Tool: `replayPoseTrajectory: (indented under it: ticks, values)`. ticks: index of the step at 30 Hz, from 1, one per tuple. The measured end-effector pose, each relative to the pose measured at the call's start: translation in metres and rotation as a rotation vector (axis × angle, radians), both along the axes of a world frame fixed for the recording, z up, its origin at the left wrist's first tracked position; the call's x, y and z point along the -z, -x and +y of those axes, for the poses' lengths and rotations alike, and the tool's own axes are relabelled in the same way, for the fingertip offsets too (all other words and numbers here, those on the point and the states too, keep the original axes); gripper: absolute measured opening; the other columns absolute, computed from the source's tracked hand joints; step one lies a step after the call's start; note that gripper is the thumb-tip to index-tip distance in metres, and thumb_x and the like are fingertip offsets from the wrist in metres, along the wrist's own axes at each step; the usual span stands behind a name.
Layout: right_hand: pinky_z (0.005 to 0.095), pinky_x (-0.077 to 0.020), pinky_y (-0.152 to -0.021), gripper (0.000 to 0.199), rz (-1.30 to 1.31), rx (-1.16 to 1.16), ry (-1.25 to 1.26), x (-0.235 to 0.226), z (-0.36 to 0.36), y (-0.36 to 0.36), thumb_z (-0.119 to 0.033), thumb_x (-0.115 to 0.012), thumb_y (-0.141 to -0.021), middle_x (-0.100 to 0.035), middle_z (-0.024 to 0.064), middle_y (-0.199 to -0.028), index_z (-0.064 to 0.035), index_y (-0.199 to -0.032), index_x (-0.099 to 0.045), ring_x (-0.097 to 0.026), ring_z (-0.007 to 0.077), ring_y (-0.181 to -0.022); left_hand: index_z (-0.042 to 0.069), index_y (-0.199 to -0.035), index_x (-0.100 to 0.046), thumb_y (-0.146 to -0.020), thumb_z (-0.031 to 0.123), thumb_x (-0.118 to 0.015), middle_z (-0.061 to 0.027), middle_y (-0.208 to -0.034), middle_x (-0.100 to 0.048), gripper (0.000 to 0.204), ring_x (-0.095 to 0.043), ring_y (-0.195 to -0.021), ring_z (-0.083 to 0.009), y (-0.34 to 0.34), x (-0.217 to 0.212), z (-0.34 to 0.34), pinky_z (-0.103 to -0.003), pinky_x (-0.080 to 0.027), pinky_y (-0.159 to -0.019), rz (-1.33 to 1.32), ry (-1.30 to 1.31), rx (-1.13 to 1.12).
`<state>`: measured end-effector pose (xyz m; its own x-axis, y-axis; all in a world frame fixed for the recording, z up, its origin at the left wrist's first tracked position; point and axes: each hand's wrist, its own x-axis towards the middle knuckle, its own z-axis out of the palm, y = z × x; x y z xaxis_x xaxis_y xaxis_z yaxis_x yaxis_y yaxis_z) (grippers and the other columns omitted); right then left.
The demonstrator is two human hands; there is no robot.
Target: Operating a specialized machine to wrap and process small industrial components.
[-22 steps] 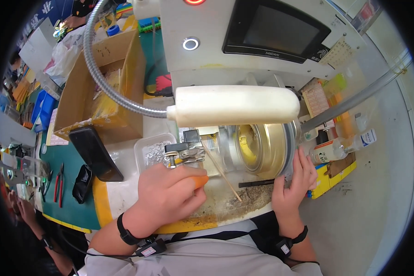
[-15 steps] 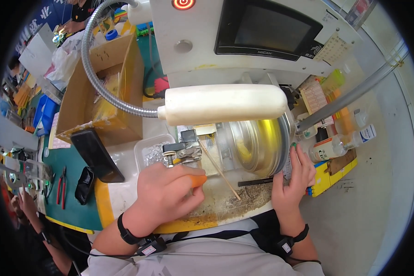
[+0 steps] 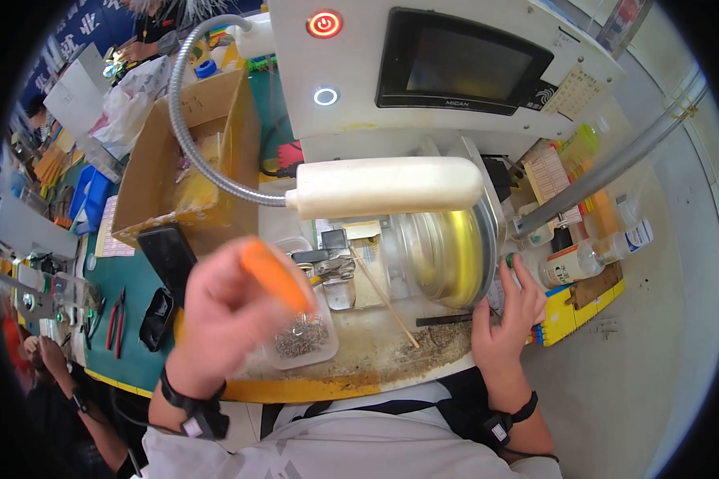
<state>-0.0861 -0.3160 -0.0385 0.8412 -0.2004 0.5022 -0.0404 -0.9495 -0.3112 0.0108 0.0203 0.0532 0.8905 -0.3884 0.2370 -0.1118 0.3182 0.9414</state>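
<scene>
My left hand point(image 3: 228, 315) is raised toward the camera and blurred, with an orange-tipped tool or finger cover point(image 3: 274, 275) at its fingers. Below it sits a clear tray of small metal parts point(image 3: 302, 337). My right hand point(image 3: 507, 319) rests with fingers spread against the right side of a shiny round metal drum point(image 3: 443, 255) on the machine. A thin wooden stick point(image 3: 385, 302) leans across the dusty work ledge point(image 3: 375, 347) in front of the drum. A white tube lamp point(image 3: 385, 186) on a flexible metal hose point(image 3: 185, 136) hangs over the spot.
Above is the white machine housing with a dark screen point(image 3: 459, 62) and a red round button point(image 3: 324, 24). A cardboard box point(image 3: 185, 160), a black phone point(image 3: 166, 255) and red pliers point(image 3: 117, 319) lie left. Bottles point(image 3: 583, 259) stand right. Other people sit at far left.
My left hand has lifted off the ledge near the drum and come up toward the camera, with the orange tip now on top. My right hand stays by the drum.
</scene>
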Motion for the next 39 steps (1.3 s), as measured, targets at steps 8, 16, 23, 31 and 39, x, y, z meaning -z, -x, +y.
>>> replayPoseTrajectory:
  ticks: [8,16,23,31,39]
  values:
    - [0.0496,-0.0269,-0.116,0.06,0.02,-0.015,-0.033,0.0,0.0,0.0,-0.011,-0.073,-0.088,-0.05,0.0181,-0.161,-0.0049,-0.147,-0.062,-0.043,0.0375,-0.137,0.004,-0.111,-0.06,-0.104,0.01,-0.064,-0.0054,-0.104,-0.067,0.01,-0.061,-0.1,-0.0119,-0.027,0.045,0.031,-0.029,-0.048,-0.095,0.205,-0.107,-0.007]
    - [0.0448,-0.0383,-0.1,0.046,-0.09,-0.276,-0.034,0.001,-0.002,0.009,-0.01,-0.078,-0.082,-0.069,0.0126,-0.126,-0.0068,-0.127,-0.071,-0.058,0.0325,-0.111,0.003,-0.116,-0.06,-0.102,0.004,-0.064,-0.0052,-0.106,-0.065,0.015,-0.062,-0.101,-0.0131,-0.023,0.056,0.019,-0.031,-0.05,-0.096,0.215,-0.086,-0.016]
    - [0.0422,-0.0361,-0.083,0.026,0.118,-0.466,-0.032,-0.01,0.009,-0.003,-0.019,-0.087,-0.073,-0.067,0.0012,-0.093,-0.0132,-0.097,-0.08,-0.057,0.0254,-0.088,0.0,-0.121,-0.053,-0.099,0.021,-0.072,-0.0041,-0.084,-0.063,0.035,-0.055,-0.069,-0.0081,-0.005,0.078,0.021,-0.024,-0.044,-0.063,-0.139,-0.175,-0.232]
    - [0.043,-0.0362,-0.084,0.018,0.183,-0.456,-0.035,-0.002,0.01,-0.001,-0.016,-0.086,-0.079,-0.067,0.0005,-0.087,-0.0147,-0.097,-0.081,-0.058,0.026,-0.088,0.015,-0.089,-0.074,-0.069,0.009,-0.077,-0.0015,-0.065,-0.061,0.021,-0.057,-0.052,-0.0258,-0.014,0.07,0.013,-0.035,-0.044,-0.053,-0.849,-0.46,-0.25]
    - [0.0441,-0.0399,-0.082,0.019,0.07,-0.32,-0.024,0.001,0.012,-0.002,-0.017,-0.086,-0.078,-0.067,0.0028,-0.092,-0.0122,-0.095,-0.078,-0.059,0.0285,-0.089,0.02,-0.092,-0.075,-0.071,0.009,-0.079,0.0026,-0.06,-0.054,0.023,-0.055,-0.051,-0.023,-0.011,0.068,0.005,-0.035,-0.042,-0.051,-0.879,-0.593,-0.139]
